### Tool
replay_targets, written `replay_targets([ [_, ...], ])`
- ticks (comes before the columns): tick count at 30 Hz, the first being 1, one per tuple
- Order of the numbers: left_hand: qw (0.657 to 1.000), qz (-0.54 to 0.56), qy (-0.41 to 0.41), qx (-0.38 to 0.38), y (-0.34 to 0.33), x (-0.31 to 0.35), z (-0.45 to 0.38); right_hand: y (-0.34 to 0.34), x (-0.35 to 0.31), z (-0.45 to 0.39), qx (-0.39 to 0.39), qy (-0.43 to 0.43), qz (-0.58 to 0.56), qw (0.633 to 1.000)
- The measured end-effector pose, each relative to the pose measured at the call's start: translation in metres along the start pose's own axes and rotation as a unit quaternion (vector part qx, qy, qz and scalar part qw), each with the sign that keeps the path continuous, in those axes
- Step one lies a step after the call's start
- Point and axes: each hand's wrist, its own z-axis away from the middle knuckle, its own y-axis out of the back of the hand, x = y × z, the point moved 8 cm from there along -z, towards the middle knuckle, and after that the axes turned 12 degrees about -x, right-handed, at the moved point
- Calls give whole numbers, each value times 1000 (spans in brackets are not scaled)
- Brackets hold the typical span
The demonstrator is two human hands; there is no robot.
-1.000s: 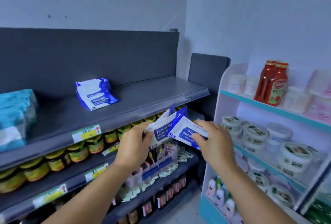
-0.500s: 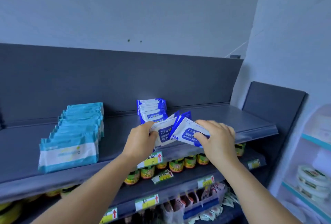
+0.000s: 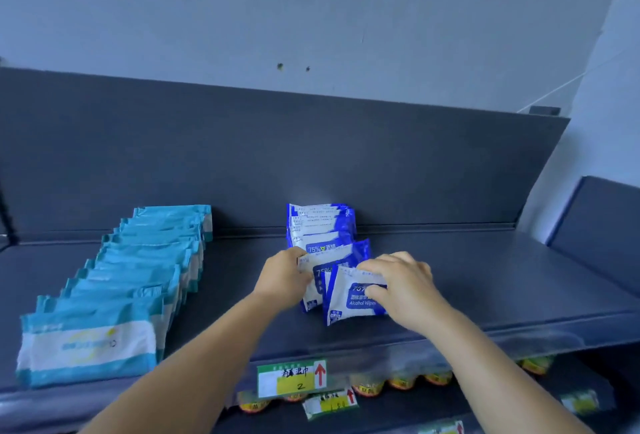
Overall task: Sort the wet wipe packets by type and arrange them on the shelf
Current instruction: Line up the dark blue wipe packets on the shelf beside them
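Head camera looks down on a dark grey shelf (image 3: 467,281) where two kinds of wet wipe packets stand in rows running from the front edge back toward the rear panel. Blue-and-white alcohol wipe packets (image 3: 320,229) stand upright near the middle, faces toward the viewer, long axes running left to right, one behind another. Just in front of that row, the left hand (image 3: 285,277) grips the left edge of a packet marked 75% (image 3: 320,277), fingers curled round it. The right hand (image 3: 401,286) holds the front alcohol packet (image 3: 349,298), thumb on its printed face and fingers bent over its top edge; this packet tilts slightly, its lower left corner toward the shelf front. Its bottom edge looks to be on or just above the shelf surface; which, I cannot tell. Both held packets are white with blue borders and a blue label panel reading "Alcohol Wipes".

Well to the left, teal-and-white packets (image 3: 114,312) form a longer row, each overlapping the one behind, long axes also left to right. A price tag (image 3: 292,378) with a red arrow hangs on the shelf's front lip.
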Motion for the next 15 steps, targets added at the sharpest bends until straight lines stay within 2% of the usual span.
replay_targets([
  [7,998,-53,11,-20,6,-13,-36,-14,-16,-60,-30,83,-6,996],
  [10,997,74,0,-31,10,-17,-30,-20,-16,-68,-27,94,-17,995],
  [12,988,144,-21,-43,6,-16,-23,-23,-10,-69,-11,76,-26,997],
  [15,981,173,-34,-79,-17,-16,-18,-24,9,-62,22,-21,-77,997],
])
